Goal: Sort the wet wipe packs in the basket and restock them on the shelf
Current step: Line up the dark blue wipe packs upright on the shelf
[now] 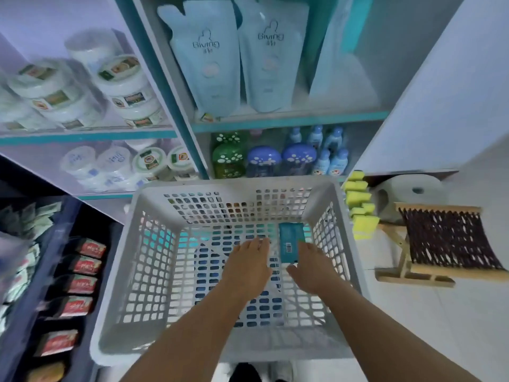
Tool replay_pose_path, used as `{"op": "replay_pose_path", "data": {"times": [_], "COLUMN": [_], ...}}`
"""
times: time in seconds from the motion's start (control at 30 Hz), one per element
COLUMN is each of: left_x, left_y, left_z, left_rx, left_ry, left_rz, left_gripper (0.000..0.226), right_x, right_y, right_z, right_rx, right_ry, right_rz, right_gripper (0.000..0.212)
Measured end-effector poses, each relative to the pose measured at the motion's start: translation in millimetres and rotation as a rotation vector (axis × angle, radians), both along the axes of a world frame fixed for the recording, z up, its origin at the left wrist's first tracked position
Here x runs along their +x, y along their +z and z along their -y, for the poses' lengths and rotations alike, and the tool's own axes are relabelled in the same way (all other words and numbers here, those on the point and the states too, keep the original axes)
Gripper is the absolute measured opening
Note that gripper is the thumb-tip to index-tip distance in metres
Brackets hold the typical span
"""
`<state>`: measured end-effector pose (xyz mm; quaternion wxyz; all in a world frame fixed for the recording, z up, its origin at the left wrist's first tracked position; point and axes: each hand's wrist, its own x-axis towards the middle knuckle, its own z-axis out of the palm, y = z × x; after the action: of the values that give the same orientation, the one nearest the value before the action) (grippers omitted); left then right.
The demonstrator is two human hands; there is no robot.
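Both my hands reach down into a white lattice basket (154, 271) that stands in front of the shelf (289, 121). A teal wet wipe pack (291, 239) with a barcode on its near end is at the basket's far right. My right hand (312, 268) grips the pack's near end, thumb below it and fingers along its right side. My left hand (248, 267) is just left of the pack, fingers straight and pointing at the basket floor, holding nothing. No other pack shows in the basket.
The shelf holds blue refill pouches (209, 59) above and coloured bottles (264, 161) below. White tubs (124, 86) fill the left shelves. Red packets (82, 283) lie in a dark bin at left. Yellow sponges (358, 205) and a wooden folding stool (440, 241) are at right.
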<state>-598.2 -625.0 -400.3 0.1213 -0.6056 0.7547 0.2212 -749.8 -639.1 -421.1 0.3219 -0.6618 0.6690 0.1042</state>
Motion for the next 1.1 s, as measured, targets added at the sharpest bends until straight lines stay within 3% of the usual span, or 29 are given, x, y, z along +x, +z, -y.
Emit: {"op": "replay_pose_path", "data": {"times": [0.27, 0.53, 0.67, 0.77, 0.9, 1.0, 1.1], "left_x": [-0.3, 8.5, 7.8, 9.1, 13.2, 18.8, 23.7], "left_y": [-107.6, -177.9, -191.3, -193.9, -179.0, -153.6, -113.7], "left_z": [34.0, 64.4, 71.3, 72.6, 69.4, 62.1, 53.2], "left_rx": [0.072, 0.036, 0.036, 0.05, 0.086, 0.118, 0.168], "left_ry": [-0.022, -0.05, -0.065, -0.048, 0.006, 0.119, 0.379], "left_rz": [0.011, -0.038, -0.061, -0.084, -0.187, -0.274, -0.414], "left_gripper": [0.066, 0.062, 0.063, 0.065, 0.069, 0.07, 0.062], "right_x": [5.5, 17.6, 26.5, 26.0, 21.9, 26.9, 35.6], "right_y": [-109.6, -186.5, -199.1, -196.0, -175.7, -147.9, -113.4], "right_z": [37.0, 67.7, 67.5, 68.9, 66.6, 55.4, 43.0], "right_rx": [0.025, -0.029, -0.148, -0.183, -0.168, -0.196, -0.316], "right_ry": [-0.137, -0.23, -0.256, -0.335, -0.46, -0.362, -0.142], "right_rz": [-0.017, -0.149, -0.2, -0.161, 0.146, 0.28, 0.245], "right_gripper": [0.052, 0.09, 0.098, 0.092, 0.081, 0.069, 0.032]}}
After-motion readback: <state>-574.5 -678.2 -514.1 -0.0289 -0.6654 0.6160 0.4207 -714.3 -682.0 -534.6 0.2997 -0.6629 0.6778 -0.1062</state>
